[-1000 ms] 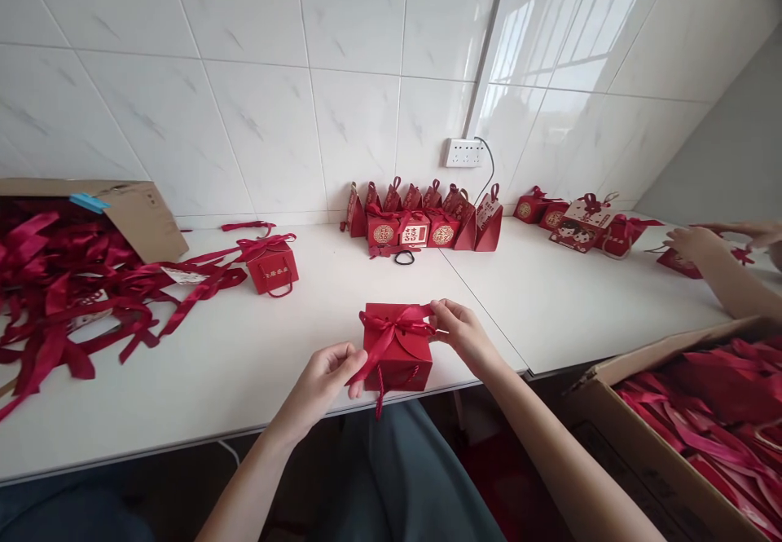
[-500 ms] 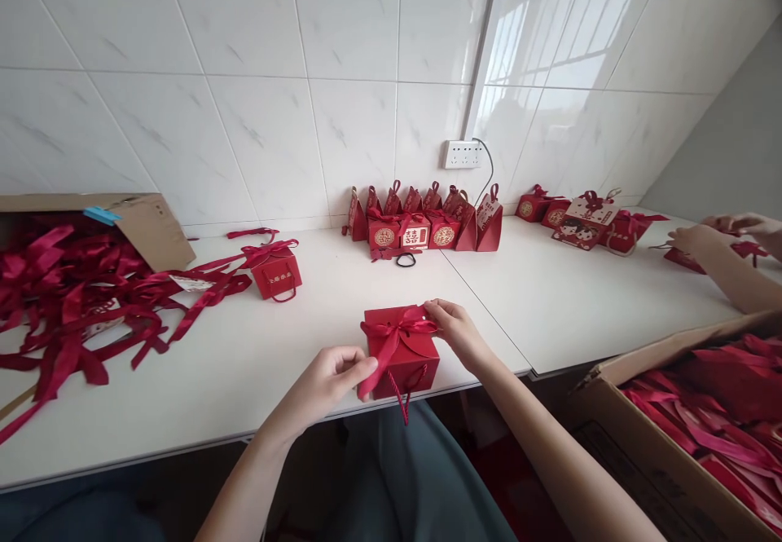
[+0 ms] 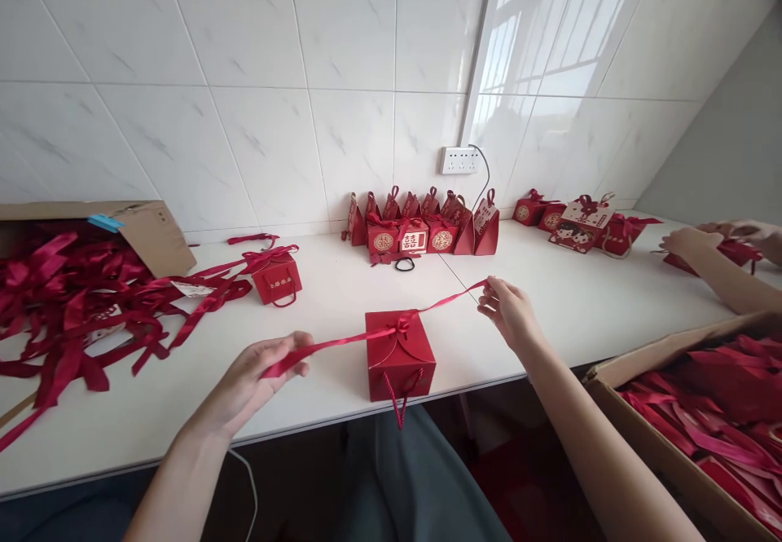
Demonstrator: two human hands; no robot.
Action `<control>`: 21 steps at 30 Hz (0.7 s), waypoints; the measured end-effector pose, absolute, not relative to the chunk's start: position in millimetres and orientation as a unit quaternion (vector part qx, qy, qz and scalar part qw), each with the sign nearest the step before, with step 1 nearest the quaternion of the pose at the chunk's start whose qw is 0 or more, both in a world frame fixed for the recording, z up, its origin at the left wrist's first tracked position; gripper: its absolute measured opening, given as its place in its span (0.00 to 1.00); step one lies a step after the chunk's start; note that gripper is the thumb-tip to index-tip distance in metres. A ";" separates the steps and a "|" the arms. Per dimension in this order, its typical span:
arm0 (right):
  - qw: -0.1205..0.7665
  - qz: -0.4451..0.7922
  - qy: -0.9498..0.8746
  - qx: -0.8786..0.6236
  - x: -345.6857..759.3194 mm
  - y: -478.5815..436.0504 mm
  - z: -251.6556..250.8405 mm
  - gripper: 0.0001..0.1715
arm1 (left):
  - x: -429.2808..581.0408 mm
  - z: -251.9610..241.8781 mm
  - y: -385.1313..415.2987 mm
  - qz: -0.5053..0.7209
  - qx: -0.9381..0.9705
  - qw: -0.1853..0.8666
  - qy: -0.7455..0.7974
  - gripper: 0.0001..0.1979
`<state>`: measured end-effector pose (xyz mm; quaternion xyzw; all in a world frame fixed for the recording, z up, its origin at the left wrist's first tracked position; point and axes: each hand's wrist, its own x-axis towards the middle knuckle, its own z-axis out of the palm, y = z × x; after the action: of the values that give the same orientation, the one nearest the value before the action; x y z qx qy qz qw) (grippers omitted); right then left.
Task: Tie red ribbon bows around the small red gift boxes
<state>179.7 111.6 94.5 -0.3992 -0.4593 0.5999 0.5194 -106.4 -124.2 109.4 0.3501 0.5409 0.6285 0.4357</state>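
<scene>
A red gift box (image 3: pixel 400 363) stands near the front edge of the white table, its cord handle hanging at the front. A red ribbon (image 3: pixel 348 340) is knotted on its lid, with both ends stretched out sideways. To the left of the box, my left hand (image 3: pixel 269 375) has one ribbon end lying between thumb and fingers. On the other side, my right hand (image 3: pixel 507 310) pinches the opposite end, raised above the table. Neither hand touches the box itself.
Another ribboned box (image 3: pixel 276 279) stands left of centre. An open carton (image 3: pixel 164 240) spills red ribbons at left. Several small gift boxes (image 3: pixel 414 239) line the wall below a power strip (image 3: pixel 459 160). At right are a second carton (image 3: pixel 602 387) and another person's hands (image 3: pixel 696 242).
Both hands have moved outward from the box, drawing the ribbon ends apart. The loose bow on the lid has become a small knot with taut tails.
</scene>
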 end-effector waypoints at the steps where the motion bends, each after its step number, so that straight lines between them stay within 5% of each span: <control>1: 0.533 0.595 -0.453 -0.396 182.5 113.8 97.4 0.17 | -110.3 110.8 -123.4 0.663 0.332 0.426 0.519 0.10; 9: 0.595 0.615 -0.446 -0.262 171.0 104.1 142.5 0.14 | -95.3 154.7 -91.6 0.803 0.240 0.423 0.344 0.11; 21: 0.529 0.582 -0.609 -0.107 110.9 47.3 211.3 0.14 | -26.3 214.4 -44.1 0.702 0.503 0.378 0.333 0.17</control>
<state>110.9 47.3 211.3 -0.1067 -0.6089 0.5817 0.5286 -26.3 -44.1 214.4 0.5034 0.3328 0.7023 0.3777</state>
